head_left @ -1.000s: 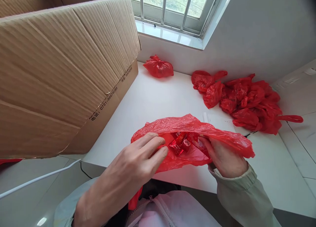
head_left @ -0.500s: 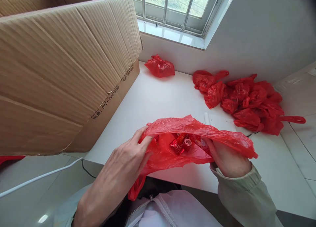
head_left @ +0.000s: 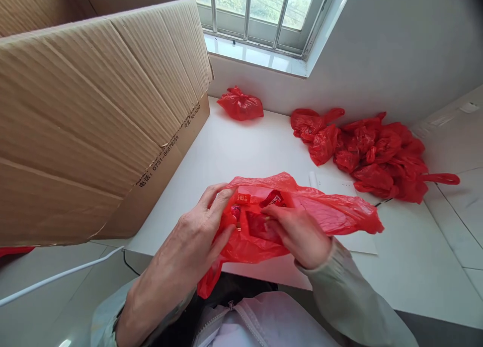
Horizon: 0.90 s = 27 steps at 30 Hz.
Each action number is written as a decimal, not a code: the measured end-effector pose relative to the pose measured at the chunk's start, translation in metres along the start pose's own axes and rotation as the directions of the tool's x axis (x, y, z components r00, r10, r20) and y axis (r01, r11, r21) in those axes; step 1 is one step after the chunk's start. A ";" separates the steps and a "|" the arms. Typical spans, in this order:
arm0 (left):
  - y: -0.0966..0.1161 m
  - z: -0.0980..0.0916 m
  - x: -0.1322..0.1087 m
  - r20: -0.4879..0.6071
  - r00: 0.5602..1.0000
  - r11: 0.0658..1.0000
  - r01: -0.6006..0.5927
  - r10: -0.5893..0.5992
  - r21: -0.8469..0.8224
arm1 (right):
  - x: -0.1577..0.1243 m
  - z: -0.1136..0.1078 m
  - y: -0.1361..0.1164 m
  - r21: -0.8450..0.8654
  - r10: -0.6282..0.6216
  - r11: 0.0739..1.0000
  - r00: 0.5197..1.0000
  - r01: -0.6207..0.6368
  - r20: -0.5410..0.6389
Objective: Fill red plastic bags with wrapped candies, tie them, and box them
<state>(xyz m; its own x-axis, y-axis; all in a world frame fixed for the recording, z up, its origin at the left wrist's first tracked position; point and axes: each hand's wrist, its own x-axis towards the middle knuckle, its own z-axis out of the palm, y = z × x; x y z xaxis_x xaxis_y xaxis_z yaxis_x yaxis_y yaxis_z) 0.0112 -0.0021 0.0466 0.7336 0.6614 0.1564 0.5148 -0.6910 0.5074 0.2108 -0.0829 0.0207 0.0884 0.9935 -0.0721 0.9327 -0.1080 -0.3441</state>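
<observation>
At the near edge of the white table (head_left: 245, 151), the left hand (head_left: 196, 241) pinched the rim of the red plastic bag (head_left: 332, 213) while the right hand (head_left: 302, 234) gripped its film over the wrapped sweets (head_left: 277, 198) inside, apparently gathering the mouth, work that I judged needed a firm two-handed hold.

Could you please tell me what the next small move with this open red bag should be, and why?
Probably draw the mouth of the red bag closed: the left hand pinches its rim, the right hand has fingers at the opening, wrapped sweets lie inside, and the filled bags beyond sit bunched shut.
</observation>
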 end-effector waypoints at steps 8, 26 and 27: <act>-0.002 -0.002 0.000 -0.009 0.999 0.999 -0.036 0.036 0.032 | 0.062 0.028 -0.021 0.118 -0.113 0.987 0.992 0.106 0.049; 0.003 -0.004 -0.014 0.009 0.993 0.988 -0.117 0.118 -0.097 | -0.023 -0.044 0.039 0.101 -0.037 0.994 0.991 0.050 -0.128; 0.003 -0.003 -0.015 0.006 0.992 0.989 -0.127 0.128 -0.080 | -0.028 -0.041 0.041 0.100 -0.026 0.994 0.986 0.043 -0.163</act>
<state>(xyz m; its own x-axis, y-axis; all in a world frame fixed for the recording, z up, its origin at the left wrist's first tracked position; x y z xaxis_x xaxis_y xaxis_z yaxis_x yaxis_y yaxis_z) 0.0000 -0.0132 0.0484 0.7957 0.5661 0.2152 0.3803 -0.7436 0.5499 0.2608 -0.1137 0.0467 0.1199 0.9887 0.0902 0.8958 -0.0685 -0.4392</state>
